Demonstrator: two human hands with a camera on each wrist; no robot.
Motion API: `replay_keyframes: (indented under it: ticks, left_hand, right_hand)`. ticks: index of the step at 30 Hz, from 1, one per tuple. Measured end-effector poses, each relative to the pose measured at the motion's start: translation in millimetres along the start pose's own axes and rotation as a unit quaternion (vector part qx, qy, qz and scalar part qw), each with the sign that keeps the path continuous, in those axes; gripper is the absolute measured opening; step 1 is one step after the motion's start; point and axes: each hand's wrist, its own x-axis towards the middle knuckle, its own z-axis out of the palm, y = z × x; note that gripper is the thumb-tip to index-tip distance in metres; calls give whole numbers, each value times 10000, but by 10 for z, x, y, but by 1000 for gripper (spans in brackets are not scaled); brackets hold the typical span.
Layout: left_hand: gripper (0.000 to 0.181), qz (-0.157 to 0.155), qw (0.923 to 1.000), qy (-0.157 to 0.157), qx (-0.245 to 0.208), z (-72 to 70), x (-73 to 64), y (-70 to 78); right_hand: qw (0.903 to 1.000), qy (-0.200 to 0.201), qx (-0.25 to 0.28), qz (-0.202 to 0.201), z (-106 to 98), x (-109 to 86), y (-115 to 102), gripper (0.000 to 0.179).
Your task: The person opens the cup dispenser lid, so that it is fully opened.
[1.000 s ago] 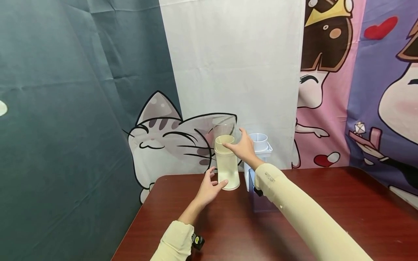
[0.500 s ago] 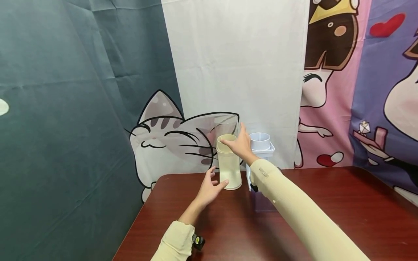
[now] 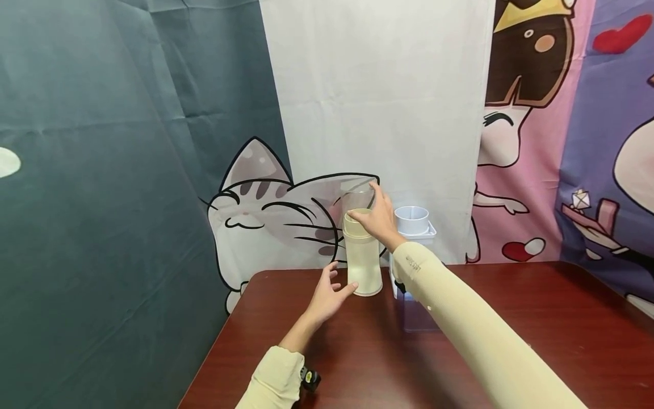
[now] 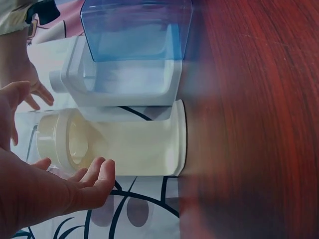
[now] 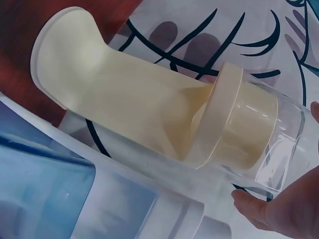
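Note:
A cream stand (image 3: 364, 264) with a flared foot and a ring at its top stands upright near the table's back edge. A clear tube (image 3: 357, 196) rises from the ring. My right hand (image 3: 380, 218) is spread around the tube's upper part, thumb in front and fingers at its right side; firm contact cannot be told. In the right wrist view, part of my right hand (image 5: 294, 204) lies beside the clear tube (image 5: 281, 154). My left hand (image 3: 327, 298), fingers loosely bent, is just left of the stand's lower part, holding nothing.
Right of the stand is a pale-blue and white holder (image 3: 413, 221) with a round top. A translucent blue box (image 4: 139, 32) adjoins it, partly hidden by my right sleeve in the head view. Printed cloth (image 3: 378, 85) hangs behind the dark red table (image 3: 511, 318).
My right hand's fingers have come closer around the clear tube from the right. The left hand holds its position. The whole view has shifted slightly, and the stand stays put on the table.

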Motion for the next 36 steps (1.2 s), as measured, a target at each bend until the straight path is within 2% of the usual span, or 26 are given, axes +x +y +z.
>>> replay_keyframes:
  ticks: [5, 11, 18, 25, 31, 36]
  left_hand:
    - [77, -2, 10000, -30, -17, -25, -13, -13]
    - [76, 21, 10000, 64, 24, -69, -46, -31]
    - [78, 3, 9999, 121, 101, -141, -55, -112]
    - [75, 51, 9996, 244, 127, -176, -46, -107]
    - [78, 54, 9999, 91, 92, -150, -80, -39]
    - [77, 112, 9998, 134, 50, -129, -87, 5]
  right_hand:
    - [9998, 122, 65, 137, 93, 27, -47, 97]
    - [9975, 623, 191, 278, 204, 40, -74, 98]
    - [9958, 846, -29, 348, 268, 49, -50, 95]
    - [9964, 811, 116, 228, 231, 13, -53, 94]
    - [9974, 702, 111, 114, 141, -71, -49, 95]
    - [9979, 639, 130, 13, 52, -128, -63, 96]
